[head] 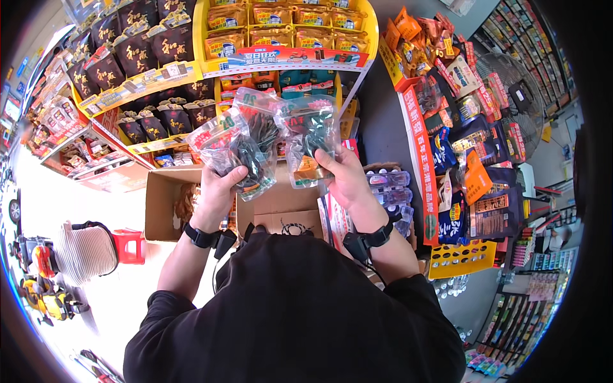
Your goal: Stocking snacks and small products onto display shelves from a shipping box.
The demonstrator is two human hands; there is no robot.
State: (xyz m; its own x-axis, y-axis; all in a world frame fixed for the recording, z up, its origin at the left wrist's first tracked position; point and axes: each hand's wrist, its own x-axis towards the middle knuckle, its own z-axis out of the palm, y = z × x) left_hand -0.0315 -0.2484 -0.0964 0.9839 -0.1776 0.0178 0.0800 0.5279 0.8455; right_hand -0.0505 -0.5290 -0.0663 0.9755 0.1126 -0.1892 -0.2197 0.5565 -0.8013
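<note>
My left hand (218, 189) grips clear plastic packets (225, 148) with dark contents and red and green print, its thumb across the front. In my right hand (347, 177) is another clear packet (306, 139) with dark contents and an orange-brown patch at its bottom. A further clear packet (261, 115) shows between the two hands, overlapping the others; which hand supports it I cannot tell. Both hands are raised in front of the shelves, above an open cardboard box (282, 206). Each wrist wears a black strap with a small device.
Ahead stands a yellow display shelf (371, 28) of snack bags. Another cardboard box (158, 206) stands at left, near a red stool (129, 246). Bottled drinks (392, 196) and a counter with a red edge strip (421, 163), piled with packets, are at right, beside a yellow basket (462, 261).
</note>
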